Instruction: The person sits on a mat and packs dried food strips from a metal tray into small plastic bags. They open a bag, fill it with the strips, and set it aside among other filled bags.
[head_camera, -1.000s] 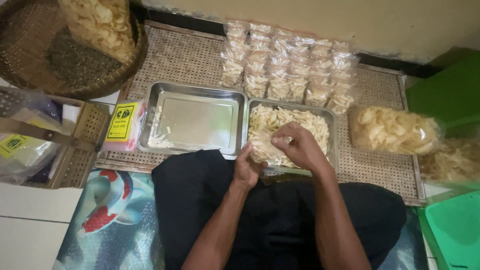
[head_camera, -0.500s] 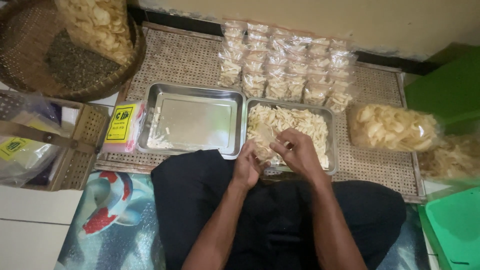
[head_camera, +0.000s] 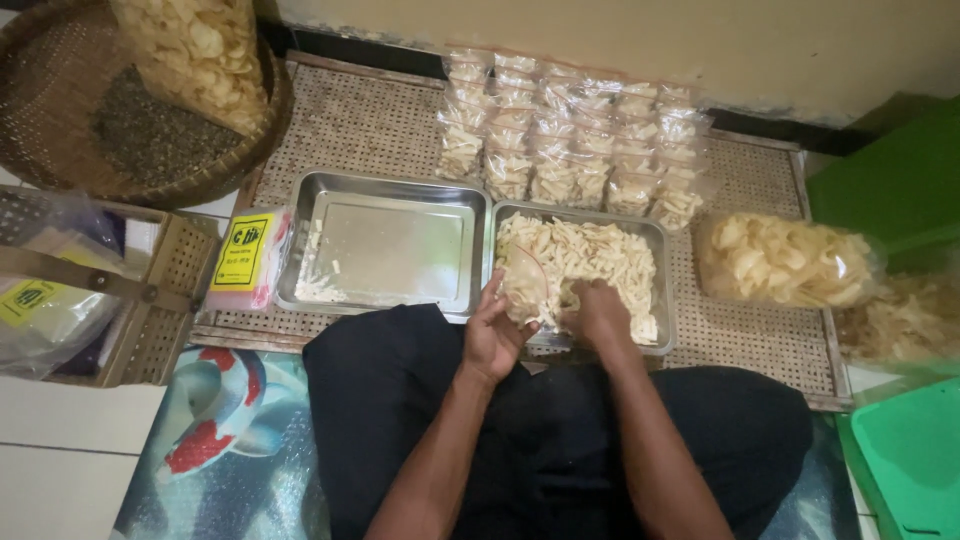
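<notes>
Filling step: left hand (head_camera: 492, 335) grips a small clear bag (head_camera: 530, 285); right hand (head_camera: 600, 312), fingers curled, scoops cracker sticks (head_camera: 600, 262) from the steel tray (head_camera: 660, 285) at twelve o'clock; next, careful tipping.

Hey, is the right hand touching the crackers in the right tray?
Touching. The head view shows the right hand pressed down into the crackers, fingers buried in the pile.

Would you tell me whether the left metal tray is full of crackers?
No, the left tray holds only a few scraps, while the right tray is heaped with crackers.
</notes>
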